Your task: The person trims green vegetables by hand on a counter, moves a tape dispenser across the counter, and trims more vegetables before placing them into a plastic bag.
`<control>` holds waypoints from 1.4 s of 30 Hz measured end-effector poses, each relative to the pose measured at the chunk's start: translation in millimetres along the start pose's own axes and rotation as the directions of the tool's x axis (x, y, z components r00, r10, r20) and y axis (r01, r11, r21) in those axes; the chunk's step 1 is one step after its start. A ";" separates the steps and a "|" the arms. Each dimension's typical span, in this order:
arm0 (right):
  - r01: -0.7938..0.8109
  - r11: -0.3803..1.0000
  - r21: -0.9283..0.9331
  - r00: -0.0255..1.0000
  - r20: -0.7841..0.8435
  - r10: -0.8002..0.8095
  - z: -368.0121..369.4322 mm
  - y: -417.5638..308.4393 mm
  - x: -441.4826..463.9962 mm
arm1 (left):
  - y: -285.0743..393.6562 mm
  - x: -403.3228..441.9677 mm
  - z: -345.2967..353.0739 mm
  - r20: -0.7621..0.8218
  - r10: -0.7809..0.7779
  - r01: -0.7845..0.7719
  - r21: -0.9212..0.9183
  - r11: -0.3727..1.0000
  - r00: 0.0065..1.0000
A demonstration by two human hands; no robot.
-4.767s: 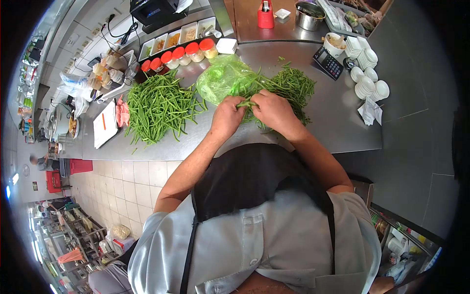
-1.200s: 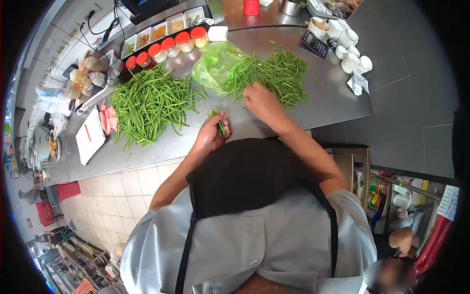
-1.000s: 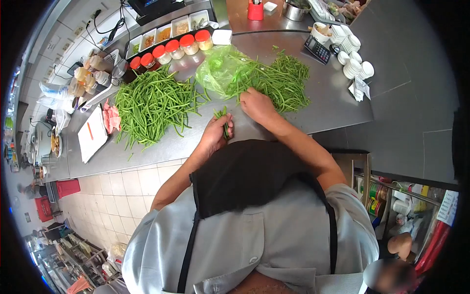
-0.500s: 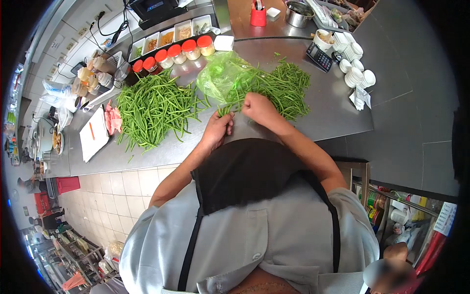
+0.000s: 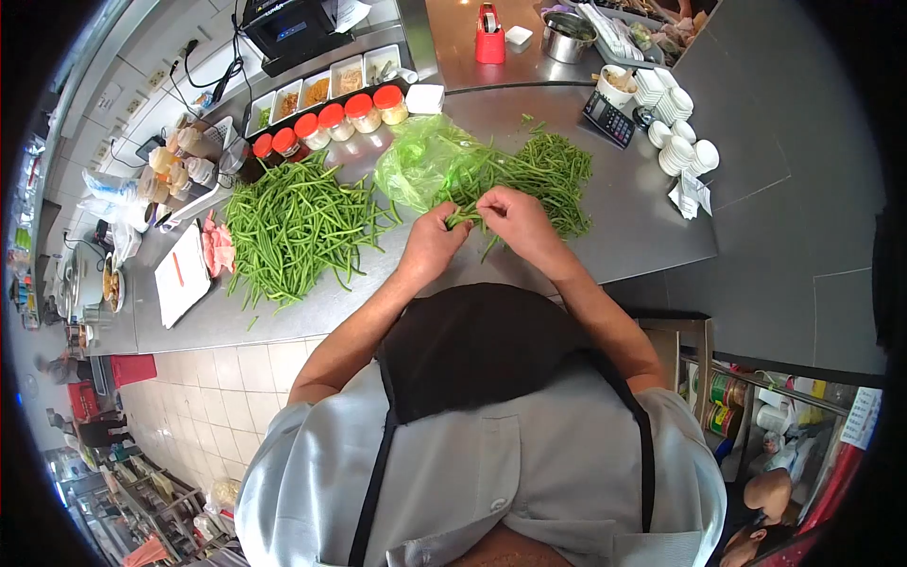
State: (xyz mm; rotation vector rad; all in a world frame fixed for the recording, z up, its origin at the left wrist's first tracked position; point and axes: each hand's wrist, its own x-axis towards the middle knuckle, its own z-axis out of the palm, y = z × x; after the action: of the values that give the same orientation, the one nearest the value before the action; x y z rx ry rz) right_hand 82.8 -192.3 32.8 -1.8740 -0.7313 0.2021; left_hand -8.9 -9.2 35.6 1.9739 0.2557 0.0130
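Note:
My left hand (image 5: 436, 244) is closed around a few green beans (image 5: 463, 217), whose ends stick out past the thumb. Close on its right, my right hand (image 5: 519, 223) is pinched at the same beans, its fingertips partly hidden. Just beyond both hands lies a crumpled light-green plastic bag (image 5: 420, 163). To the left spreads a big pile of long green beans (image 5: 298, 227) on the steel counter (image 5: 378, 293). A second pile of green beans (image 5: 556, 175), with shorter-looking pieces, lies beyond my right hand and partly against the bag.
Red-lidded jars (image 5: 362, 111) and a row of white condiment trays (image 5: 316, 92) line the back. A notepad (image 5: 182, 279) with a pen lies left. A calculator (image 5: 607, 121) and stacked white cups (image 5: 676, 154) stand right. Another person (image 5: 765, 496) shows at lower right.
My left hand has moved a little right and rolled, its back now uppermost. My right hand's fingers have come down beside it, onto the beans. The view has shifted slightly.

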 end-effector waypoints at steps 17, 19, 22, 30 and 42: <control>-0.340 0.918 0.202 0.939 0.129 0.319 9.7 22.8 -24.0 | -21.7 -3.8 -3.7 0.111 -0.276 0.236 -0.849 0.473 0.955; -0.407 0.872 0.271 0.908 0.222 0.354 14.9 16.8 -27.2 | -23.3 -4.2 -4.5 0.114 -0.260 0.229 -0.851 0.472 0.959; -0.361 0.907 0.217 0.918 0.252 0.305 17.7 19.0 -27.5 | -22.9 -4.2 -0.9 0.100 -0.246 0.216 -0.835 0.506 0.964; -0.264 0.956 0.125 0.948 0.216 0.234 18.1 9.8 -29.5 | -25.5 -10.0 4.9 -0.078 -0.105 0.027 -0.664 0.747 0.991; -0.640 0.192 0.744 0.749 0.548 0.373 24.9 44.1 -35.4 | -26.1 -25.9 -3.3 0.067 -0.135 0.118 -0.901 0.417 0.989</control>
State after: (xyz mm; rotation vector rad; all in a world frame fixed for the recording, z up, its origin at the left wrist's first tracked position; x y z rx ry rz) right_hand 60.5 -204.0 -23.6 -0.8743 0.0172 1.0956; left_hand -39.2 -1.0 16.1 0.8297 0.3197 0.0577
